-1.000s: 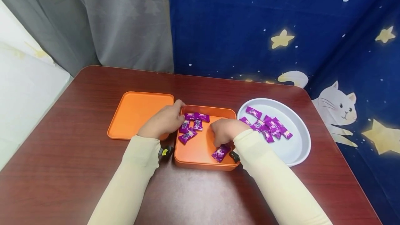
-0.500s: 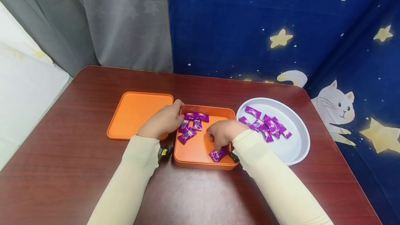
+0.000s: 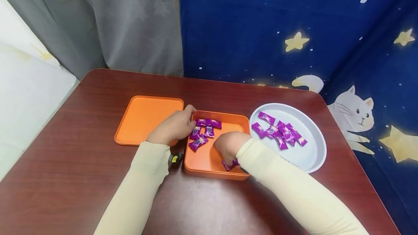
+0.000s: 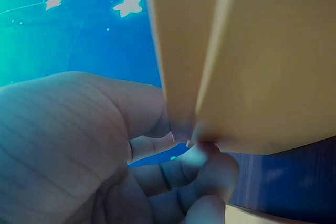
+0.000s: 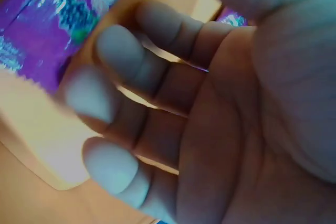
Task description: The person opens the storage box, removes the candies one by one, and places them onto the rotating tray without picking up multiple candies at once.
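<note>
My left hand (image 3: 171, 128) grips the left wall of an orange square box (image 3: 204, 159). In the left wrist view, its thumb and fingers pinch the box's rim (image 4: 181, 66). Inside the box, my right hand (image 3: 230, 145) reaches down over a purple wrapped candy (image 3: 227, 166) near the front right corner and partly hides it. The right wrist view shows the fingers (image 5: 113, 166) loosely bent, fingertips close by a candy (image 5: 47, 30) with grapes printed on its wrapper. Several more purple candies (image 3: 209, 131) lie grouped in the box's back left part.
An orange lid (image 3: 147, 117) lies flat to the left of the box, partly behind my left hand. Right of the box stands a white oval dish (image 3: 311, 155) with several purple candies (image 3: 266, 118). Curtains hang past the table's (image 3: 98, 177) back edge.
My right hand has turned and come slightly nearer the box's front, covering more of the candy there. That candy has shifted a little left. The left hand stays on the box wall.
</note>
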A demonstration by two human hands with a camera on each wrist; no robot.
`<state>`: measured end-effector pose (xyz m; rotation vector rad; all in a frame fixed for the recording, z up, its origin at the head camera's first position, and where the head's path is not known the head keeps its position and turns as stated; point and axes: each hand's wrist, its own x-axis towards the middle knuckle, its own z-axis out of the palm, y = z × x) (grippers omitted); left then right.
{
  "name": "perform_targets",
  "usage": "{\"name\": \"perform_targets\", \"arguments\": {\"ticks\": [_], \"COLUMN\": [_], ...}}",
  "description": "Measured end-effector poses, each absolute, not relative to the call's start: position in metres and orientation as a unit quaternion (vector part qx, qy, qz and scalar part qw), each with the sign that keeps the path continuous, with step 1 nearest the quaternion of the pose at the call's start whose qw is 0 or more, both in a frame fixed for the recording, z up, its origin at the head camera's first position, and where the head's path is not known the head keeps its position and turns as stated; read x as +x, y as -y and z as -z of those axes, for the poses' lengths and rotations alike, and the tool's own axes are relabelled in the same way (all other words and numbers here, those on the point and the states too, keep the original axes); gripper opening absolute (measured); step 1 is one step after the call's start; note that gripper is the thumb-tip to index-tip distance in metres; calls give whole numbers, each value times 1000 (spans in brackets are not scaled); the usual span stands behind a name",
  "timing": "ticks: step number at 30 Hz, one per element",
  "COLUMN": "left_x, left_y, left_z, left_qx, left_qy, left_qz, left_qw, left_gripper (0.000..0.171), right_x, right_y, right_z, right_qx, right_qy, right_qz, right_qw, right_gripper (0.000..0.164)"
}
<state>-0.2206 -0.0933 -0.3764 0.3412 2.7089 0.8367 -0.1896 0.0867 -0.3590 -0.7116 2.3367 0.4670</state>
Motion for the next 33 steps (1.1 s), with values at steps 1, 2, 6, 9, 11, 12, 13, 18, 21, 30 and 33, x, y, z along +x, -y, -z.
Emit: {"name": "perform_targets", "arguments": {"ticks": [1,2,6,9,11,12,13,18,21,30,33], "left_x": [-221,-221,-221,-220,-220,-221,-221,-221,-221,-220,-220], "left_y": [93,92,92,92,92,92,92,93,93,92,92], "left_z": [376,376,375,374,374,374,374,376,376,376,376], "left_qx": [119,119,121,121,120,119,118,119,120,120,122], "left_qy": [-939,-939,-939,-939,-940,-940,-940,-940,-940,-937,-938], "left_qz": [-290,-291,-292,-291,-290,-289,-289,-287,-287,-295,-294], "left_qw": [142,141,138,139,138,138,138,138,139,140,140], "left_gripper": [44,44,44,45,45,45,45,45,44,45,45], "right_x": [-190,-190,-193,-195,-197,-197,-197,-195,-196,-203,-208], "right_y": [-86,-86,-88,-91,-93,-93,-93,-93,-93,-96,-98], "right_z": [360,360,359,357,356,355,355,354,356,362,364], "right_qx": [-271,-272,-281,-281,-275,-270,-265,-247,-253,-284,-285], "right_qy": [-890,-890,-893,-894,-894,-894,-895,-899,-898,-909,-916], "right_qz": [-184,-187,-181,-182,-188,-193,-197,-203,-205,-163,-103], "right_qw": [318,314,300,299,299,300,301,300,296,259,262], "right_gripper": [23,23,20,17,21,23,25,29,24,14,6]}}
